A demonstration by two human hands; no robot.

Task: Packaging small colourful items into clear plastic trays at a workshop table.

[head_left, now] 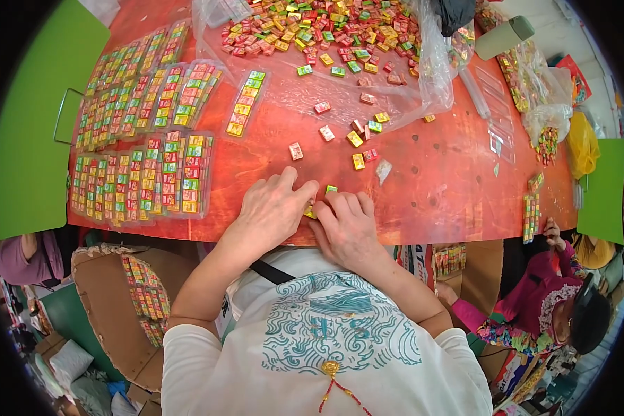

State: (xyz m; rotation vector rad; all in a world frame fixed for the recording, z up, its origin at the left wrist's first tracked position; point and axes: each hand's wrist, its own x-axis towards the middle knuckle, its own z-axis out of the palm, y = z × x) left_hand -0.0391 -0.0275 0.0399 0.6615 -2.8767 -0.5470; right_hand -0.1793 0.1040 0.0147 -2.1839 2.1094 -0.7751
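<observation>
Near the table's front edge, my left hand (pixel 276 204) is bent with its fingertips closed on a small yellow box (pixel 310 211). My right hand (pixel 348 225) meets it from the other side with curled fingers; what lies under them is mostly hidden. A small green box (pixel 331 188) shows just beyond the right fingertips. Several loose boxes lie farther out, among them a red-and-white one (pixel 296 151) and a yellow one (pixel 358 161). A clear strip pack (pixel 245 104) filled with a column of coloured boxes lies beyond my left hand.
Rows of filled strip packs (pixel 142 177) cover the table's left side. A large heap of small boxes (pixel 326 28) spreads over clear plastic sheeting at the back. Empty clear trays (pixel 496 114) and a bottle (pixel 504 38) are at right. Another person (pixel 534 298) sits at the right edge; cardboard boxes (pixel 93 291) stand below.
</observation>
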